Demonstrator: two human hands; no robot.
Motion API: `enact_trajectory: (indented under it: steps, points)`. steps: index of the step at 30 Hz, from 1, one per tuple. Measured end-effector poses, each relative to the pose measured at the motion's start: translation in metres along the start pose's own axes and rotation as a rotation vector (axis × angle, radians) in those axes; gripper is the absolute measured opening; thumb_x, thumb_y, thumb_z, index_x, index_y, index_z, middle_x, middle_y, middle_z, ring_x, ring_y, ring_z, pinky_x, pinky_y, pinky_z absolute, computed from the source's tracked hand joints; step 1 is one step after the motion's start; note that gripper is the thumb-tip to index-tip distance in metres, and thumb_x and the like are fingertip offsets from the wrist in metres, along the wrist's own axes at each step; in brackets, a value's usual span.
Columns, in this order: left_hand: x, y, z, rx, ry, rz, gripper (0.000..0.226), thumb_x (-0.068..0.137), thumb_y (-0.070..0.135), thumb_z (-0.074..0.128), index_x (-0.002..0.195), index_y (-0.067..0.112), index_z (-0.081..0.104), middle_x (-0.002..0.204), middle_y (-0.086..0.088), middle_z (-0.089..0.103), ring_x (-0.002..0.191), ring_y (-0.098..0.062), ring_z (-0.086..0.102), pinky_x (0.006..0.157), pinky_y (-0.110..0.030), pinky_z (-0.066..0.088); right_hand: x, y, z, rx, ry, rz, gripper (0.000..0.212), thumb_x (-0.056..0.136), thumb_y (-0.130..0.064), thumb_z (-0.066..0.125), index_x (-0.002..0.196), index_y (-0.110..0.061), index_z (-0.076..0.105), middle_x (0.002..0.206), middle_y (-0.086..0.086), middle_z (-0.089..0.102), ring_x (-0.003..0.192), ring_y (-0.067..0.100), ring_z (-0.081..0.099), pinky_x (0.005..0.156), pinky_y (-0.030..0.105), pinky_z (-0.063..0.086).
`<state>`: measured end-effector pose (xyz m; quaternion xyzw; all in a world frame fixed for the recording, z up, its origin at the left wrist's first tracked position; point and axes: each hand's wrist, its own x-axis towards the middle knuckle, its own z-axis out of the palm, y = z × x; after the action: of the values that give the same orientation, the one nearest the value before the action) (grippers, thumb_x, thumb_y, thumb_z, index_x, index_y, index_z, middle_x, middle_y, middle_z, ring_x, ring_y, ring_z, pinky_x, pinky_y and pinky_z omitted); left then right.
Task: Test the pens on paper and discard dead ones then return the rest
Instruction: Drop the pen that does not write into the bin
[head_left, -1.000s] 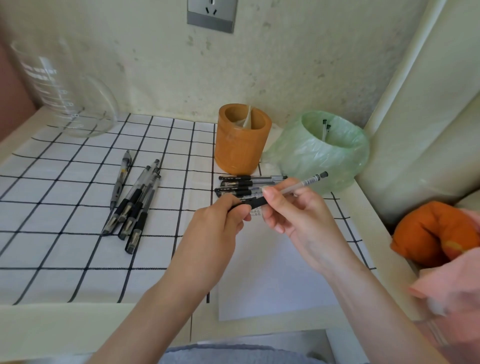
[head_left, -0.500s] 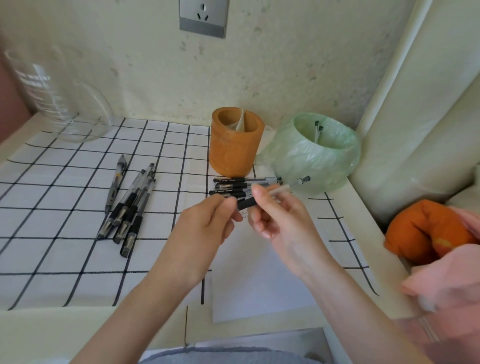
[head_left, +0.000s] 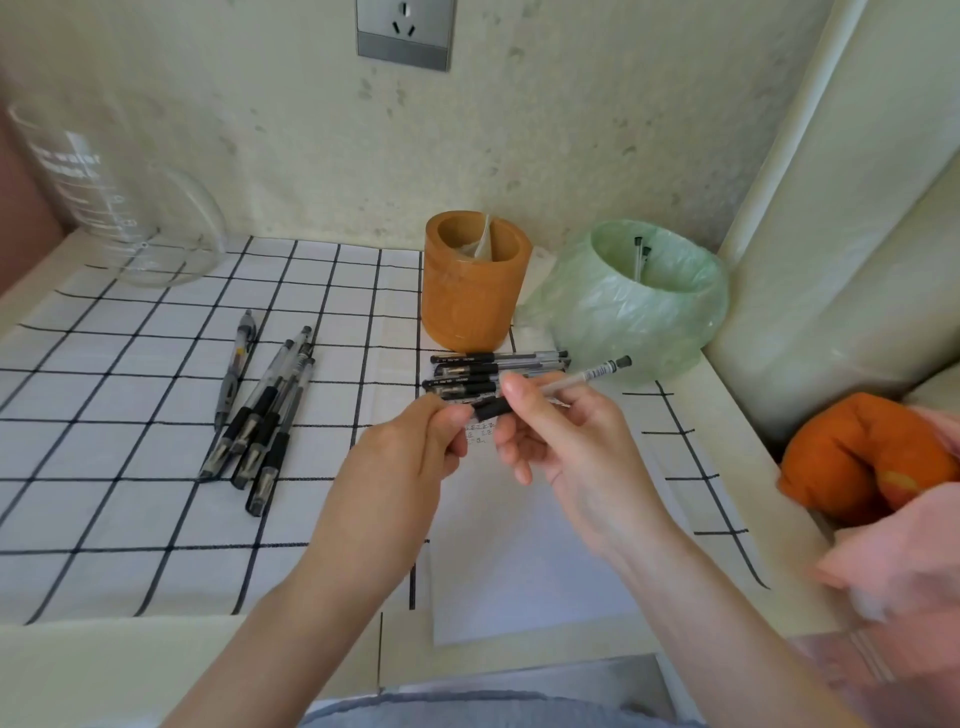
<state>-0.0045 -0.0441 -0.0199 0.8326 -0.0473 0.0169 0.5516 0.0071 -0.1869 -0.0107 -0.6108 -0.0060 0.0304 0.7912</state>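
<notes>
Both hands (head_left: 415, 457) over pen (head_left: 566, 382) (tip hidden)

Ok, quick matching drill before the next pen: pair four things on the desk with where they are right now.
Things:
1. pen holder
2. green bag
3. capped pens
4. uncapped pens

Places:
A. fanned out on the checked cloth, left
B. stacked just in front of the holder
C. standing left of the bag
D. back right, two pens sticking up inside

Pairs: 1-C, 2-D, 3-B, 4-A
</notes>
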Motion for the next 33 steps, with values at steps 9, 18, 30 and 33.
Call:
enact_trajectory:
  steps: [9,18,30,33]
  points:
    - [0.001,-0.002,0.007,-0.013,-0.032,-0.022,0.042,0.092,0.046,0.032,0.066,0.023,0.055,0.045,0.013,0.047,0.044,-0.004,0.041,0.055,-0.026,0.034,0.002,0.003,-0.002,-0.004,0.086,0.079,0.022,0.090,-0.021,0.060,0.077,-0.004,0.054,0.053,0.005,0.058,0.043,0.014,0.048,0.040,0.020,0.036]
    - [0.010,0.003,0.003,0.190,-0.038,-0.067,0.037,0.089,0.056,0.030,0.092,0.027,0.054,0.071,0.011,0.058,0.060,-0.007,0.055,0.051,-0.022,0.039,0.023,-0.030,-0.022,-0.202,0.260,-0.120,0.021,0.095,-0.024,0.053,0.080,-0.010,0.054,0.048,-0.005,0.052,0.040,0.008,0.042,0.038,0.017,0.031]
    - [0.012,-0.004,-0.005,0.330,-0.047,-0.022,0.008,0.092,0.040,0.046,0.094,0.036,0.052,0.077,0.013,0.060,0.066,-0.003,0.058,0.064,-0.025,0.052,0.129,-0.120,-0.076,-1.245,0.485,-0.265,0.046,0.096,-0.024,0.049,0.052,-0.014,0.040,0.049,0.000,0.040,0.042,0.012,0.039,0.049,0.029,0.032]
    - [0.012,-0.004,-0.006,0.336,-0.046,-0.026,0.009,0.092,0.039,0.046,0.097,0.035,0.052,0.077,0.014,0.059,0.067,-0.004,0.058,0.065,-0.025,0.052,0.133,-0.111,-0.076,-1.440,0.399,-0.072,0.051,0.096,-0.037,0.051,0.054,-0.011,0.036,0.052,0.006,0.040,0.045,0.020,0.038,0.046,0.032,0.029]
